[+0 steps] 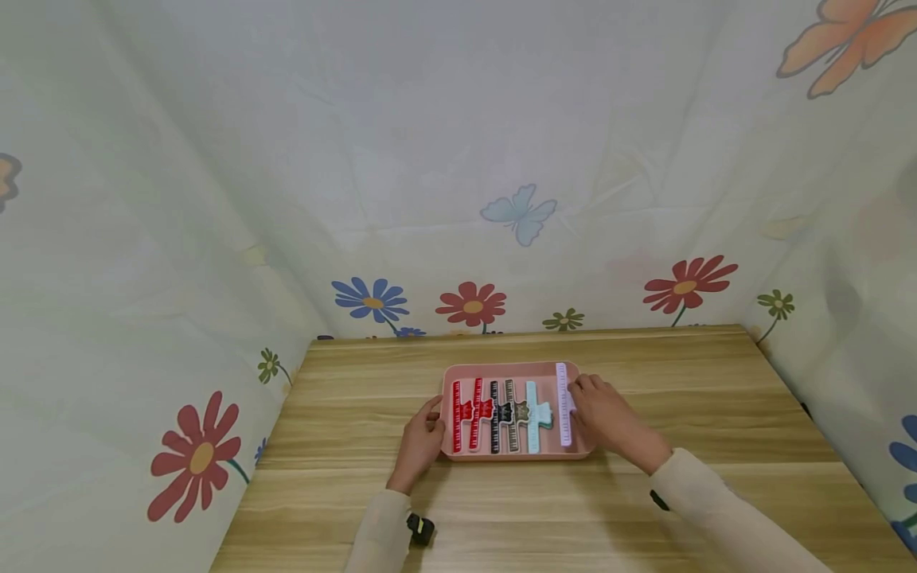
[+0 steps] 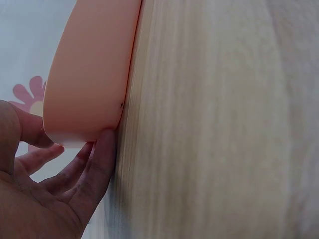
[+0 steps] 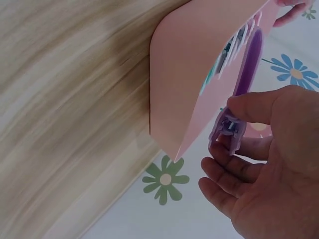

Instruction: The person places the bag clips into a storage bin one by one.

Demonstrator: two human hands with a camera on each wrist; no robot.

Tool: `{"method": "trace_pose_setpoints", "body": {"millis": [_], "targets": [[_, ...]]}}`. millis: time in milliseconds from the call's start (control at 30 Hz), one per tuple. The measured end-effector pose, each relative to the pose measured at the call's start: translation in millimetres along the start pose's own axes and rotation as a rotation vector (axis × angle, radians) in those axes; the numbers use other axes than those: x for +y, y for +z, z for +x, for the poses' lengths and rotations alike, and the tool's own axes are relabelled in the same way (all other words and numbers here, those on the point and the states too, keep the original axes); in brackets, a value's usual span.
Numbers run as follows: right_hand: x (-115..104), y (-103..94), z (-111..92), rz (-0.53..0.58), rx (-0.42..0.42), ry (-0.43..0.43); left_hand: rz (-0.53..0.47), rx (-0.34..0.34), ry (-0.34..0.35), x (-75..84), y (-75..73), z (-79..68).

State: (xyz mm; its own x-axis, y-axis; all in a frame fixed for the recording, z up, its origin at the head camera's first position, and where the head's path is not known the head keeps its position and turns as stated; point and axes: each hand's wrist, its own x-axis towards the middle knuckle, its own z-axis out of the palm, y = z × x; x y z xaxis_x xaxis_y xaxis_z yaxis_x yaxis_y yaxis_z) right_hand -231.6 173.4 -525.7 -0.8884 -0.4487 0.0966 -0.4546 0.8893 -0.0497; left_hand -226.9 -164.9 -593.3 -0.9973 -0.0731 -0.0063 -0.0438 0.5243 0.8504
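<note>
A pink tray [image 1: 516, 457] holds a row of long clips. At its left end my left hand [image 1: 419, 446] grips the wall, thumb at the rim and other fingers against the outside, as the left wrist view shows. My right hand [image 1: 609, 414] pinches a purple clip [image 3: 246, 69] by its spring handle, thumb on one side and fingers on the other. From above, the purple clip overlaps the tray's right end. Inside lie two red clips [image 1: 457, 418], a black clip [image 1: 494, 422], a grey-brown clip [image 1: 512, 422] and a light blue clip [image 1: 532, 422], roughly parallel.
The tray stands on a wood-grain table [image 1: 530, 509]. A white curtain [image 1: 401, 159] printed with flowers and butterflies encloses the back and both sides. Beside the left sleeve shows a small black device [image 1: 420, 529].
</note>
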Motion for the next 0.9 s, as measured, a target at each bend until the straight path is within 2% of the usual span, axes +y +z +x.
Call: {"method": "trace_pose_setpoints", "body": {"millis": [400, 567, 900], "targets": [[-5.1, 10.3, 6.7, -0.020, -0.047, 0.000, 0.001, 0.001, 0.003, 0.9, -0.5, 1.1], [-6.2, 15.7, 7.7, -0.059, -0.033, -0.036, -0.002, 0.002, -0.004, 0.0, 0.0, 1.0], [-5.4, 25.0, 7.4, -0.058, -0.014, -0.053, 0.002, 0.003, -0.001, -0.3, -0.1, 0.2]]}}
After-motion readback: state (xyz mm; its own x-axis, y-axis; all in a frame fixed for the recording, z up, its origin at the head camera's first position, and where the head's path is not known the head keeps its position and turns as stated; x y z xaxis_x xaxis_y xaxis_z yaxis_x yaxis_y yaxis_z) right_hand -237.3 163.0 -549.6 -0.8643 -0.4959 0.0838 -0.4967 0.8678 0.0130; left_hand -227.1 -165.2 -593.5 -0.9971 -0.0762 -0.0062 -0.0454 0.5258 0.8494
